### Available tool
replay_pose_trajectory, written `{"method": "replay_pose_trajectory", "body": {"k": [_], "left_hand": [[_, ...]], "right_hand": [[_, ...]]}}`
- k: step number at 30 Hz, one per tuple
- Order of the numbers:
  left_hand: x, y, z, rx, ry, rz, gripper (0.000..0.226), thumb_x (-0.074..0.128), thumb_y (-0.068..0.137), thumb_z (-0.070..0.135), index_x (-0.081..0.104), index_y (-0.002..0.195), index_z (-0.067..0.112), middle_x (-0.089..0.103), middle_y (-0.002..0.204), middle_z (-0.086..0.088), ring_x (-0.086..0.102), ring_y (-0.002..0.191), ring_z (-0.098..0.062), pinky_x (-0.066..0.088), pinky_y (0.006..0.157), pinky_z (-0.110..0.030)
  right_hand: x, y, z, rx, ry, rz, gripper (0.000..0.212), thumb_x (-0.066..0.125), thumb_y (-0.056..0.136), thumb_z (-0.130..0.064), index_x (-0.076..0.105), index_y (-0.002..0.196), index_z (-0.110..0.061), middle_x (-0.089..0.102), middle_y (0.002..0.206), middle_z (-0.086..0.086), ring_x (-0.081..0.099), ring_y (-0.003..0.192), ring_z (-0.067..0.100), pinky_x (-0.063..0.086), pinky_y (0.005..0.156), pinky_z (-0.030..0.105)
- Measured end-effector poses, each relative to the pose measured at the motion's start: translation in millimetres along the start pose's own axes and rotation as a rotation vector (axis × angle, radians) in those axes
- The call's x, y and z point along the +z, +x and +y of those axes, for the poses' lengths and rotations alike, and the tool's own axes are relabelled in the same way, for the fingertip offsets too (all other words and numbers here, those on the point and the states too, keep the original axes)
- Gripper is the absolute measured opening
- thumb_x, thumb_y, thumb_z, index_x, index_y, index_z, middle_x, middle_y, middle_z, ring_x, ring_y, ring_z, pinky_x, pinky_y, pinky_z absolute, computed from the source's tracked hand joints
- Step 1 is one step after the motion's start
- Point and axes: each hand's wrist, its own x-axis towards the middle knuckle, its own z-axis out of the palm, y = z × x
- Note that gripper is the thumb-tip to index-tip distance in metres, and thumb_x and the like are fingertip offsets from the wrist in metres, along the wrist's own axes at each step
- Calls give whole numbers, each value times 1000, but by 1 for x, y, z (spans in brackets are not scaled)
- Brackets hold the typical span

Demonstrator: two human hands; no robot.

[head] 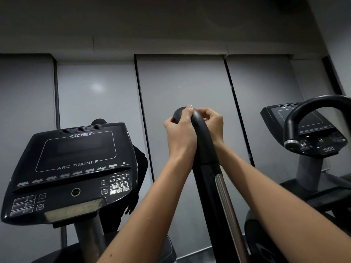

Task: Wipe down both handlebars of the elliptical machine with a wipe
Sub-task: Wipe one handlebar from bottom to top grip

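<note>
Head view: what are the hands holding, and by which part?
The left hand and right hand both grip the handlebar at its curved top end. No wipe is visible.

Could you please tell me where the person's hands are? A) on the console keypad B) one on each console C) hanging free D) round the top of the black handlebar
D: the left hand and right hand both grip the black handlebar at its curved top.
</note>
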Motion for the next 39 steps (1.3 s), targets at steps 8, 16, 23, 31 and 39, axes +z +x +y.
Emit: {"method": "replay_pose_trajectory", "body": {"k": [8, 16, 23, 31, 39], "left_hand": [[1, -1, 1, 23, -12, -40, 76, 52, 64, 55, 54, 123, 8, 66, 108, -16, 64, 89, -28, 50, 71, -33], [0, -2, -1, 18, -27, -20, 70, 56, 71, 54, 53, 121, 5, 65, 109, -16, 62, 85, -25, 48, 66, -31], [1, -3, 4, 11, 11, 41, 72, 57, 75, 53, 49, 123, 0, 63, 109, -16, 59, 86, -26, 46, 73, -32], [-11, -17, 19, -112, 78, -71, 71, 51, 82, 61, 45, 129, 8, 58, 123, -13, 60, 103, -26, 53, 81, -37], [-78, -107, 36, -48, 13, -229, 23, 49, 96, 30, 56, 112, 15, 61, 102, -3, 61, 87, -16, 53, 77, -29]], "right_hand": [[3, 27, -30, 358, -105, -287, 27, 64, 80, -7, 51, 57, -12, 51, 53, 2, 45, 58, 15, 40, 64, 29], [-17, 22, -45, 369, 231, -325, 15, 60, 85, 5, 64, 82, -9, 66, 64, 2, 63, 52, 10, 55, 56, 22], [-35, -20, -52, 378, 630, -179, 18, 52, 85, 16, 58, 85, -2, 65, 59, 4, 58, 49, 9, 48, 48, 16], [-63, -63, -85, 240, 428, -189, 16, 57, 85, 9, 62, 84, -7, 70, 64, -1, 64, 55, 9, 54, 57, 21], [-42, -158, -111, 27, 287, -17, 15, 66, 81, -1, 64, 83, -15, 71, 70, -9, 67, 71, 4, 53, 64, 16]]}}
